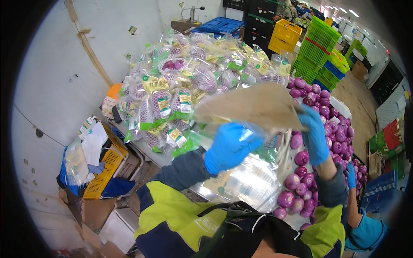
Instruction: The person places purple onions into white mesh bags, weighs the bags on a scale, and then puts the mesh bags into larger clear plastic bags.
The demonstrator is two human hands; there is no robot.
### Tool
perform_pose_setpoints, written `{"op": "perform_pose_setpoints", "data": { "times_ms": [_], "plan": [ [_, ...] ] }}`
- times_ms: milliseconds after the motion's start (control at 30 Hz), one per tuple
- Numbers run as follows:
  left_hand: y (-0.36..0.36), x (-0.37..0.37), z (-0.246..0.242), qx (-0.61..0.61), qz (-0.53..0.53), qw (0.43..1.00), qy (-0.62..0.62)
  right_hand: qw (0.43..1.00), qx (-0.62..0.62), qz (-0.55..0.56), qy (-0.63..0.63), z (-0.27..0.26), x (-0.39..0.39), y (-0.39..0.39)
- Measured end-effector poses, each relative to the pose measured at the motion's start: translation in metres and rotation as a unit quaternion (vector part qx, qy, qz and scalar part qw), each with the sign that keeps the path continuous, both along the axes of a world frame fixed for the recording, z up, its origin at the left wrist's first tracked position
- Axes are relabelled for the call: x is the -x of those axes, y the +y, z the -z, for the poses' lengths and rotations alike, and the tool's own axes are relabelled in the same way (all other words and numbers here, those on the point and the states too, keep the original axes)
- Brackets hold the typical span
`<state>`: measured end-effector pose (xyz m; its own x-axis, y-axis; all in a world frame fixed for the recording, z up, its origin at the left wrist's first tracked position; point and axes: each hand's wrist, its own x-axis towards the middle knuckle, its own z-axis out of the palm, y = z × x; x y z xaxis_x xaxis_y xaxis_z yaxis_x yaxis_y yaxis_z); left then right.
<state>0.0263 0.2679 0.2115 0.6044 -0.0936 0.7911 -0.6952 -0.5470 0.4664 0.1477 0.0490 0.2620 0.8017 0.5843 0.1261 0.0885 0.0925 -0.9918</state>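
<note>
My right hand (pixel 313 135), in a blue glove, grips the right end of a blurred brown cardboard sheet (pixel 248 104) raised over the table. Just below the sheet, my left hand (pixel 232 146), also gloved in blue, has its fingers curled around clear plastic film; whether it touches the sheet as well is not clear. Clear plastic bags (pixel 248 183) lie in a shiny stack close to my body. Behind the sheet rises a heap of bagged onions in foam nets (pixel 161 103). Loose purple onions (pixel 335 129) cover the right side of the table.
A yellow basket (pixel 111 164) with papers and bags stands at lower left. Green crates (pixel 314 48), yellow crates (pixel 285 35) and black crates (pixel 259 22) are stacked at the back. A co-worker's gloved hand (pixel 351 175) reaches among onions at right. A white wall (pixel 48 80) bounds the left.
</note>
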Motion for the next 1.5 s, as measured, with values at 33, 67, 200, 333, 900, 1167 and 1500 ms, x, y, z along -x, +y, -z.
{"op": "perform_pose_setpoints", "data": {
  "times_ms": [33,67,200,333,900,1167,1500],
  "plan": [
    [0.024,-0.008,-0.003,-0.041,-0.062,0.996,-0.049,0.999,-0.031,-0.031,-0.026,-0.012,-0.014,0.039],
    [0.048,-0.019,-0.007,-0.077,-0.115,0.985,-0.102,0.995,-0.058,-0.049,-0.058,-0.016,-0.037,0.07],
    [0.149,-0.092,-0.007,-0.153,-0.246,0.951,-0.112,0.981,-0.082,-0.068,-0.161,-0.026,-0.107,0.172],
    [0.276,-0.128,0.076,-0.058,-0.401,0.914,0.017,0.961,0.017,-0.061,-0.271,0.0,-0.125,0.201],
    [0.255,-0.114,0.163,0.076,-0.319,0.907,0.263,0.955,0.242,0.147,0.09,0.301,0.142,-0.183],
    [0.099,-0.056,0.275,-0.108,-0.126,0.931,0.326,0.922,0.067,0.362,0.12,0.286,0.174,-0.238],
    [0.129,-0.02,0.361,-0.134,-0.445,0.738,0.489,0.828,-0.115,0.528,0.147,0.341,0.212,-0.352]
  ]
}}
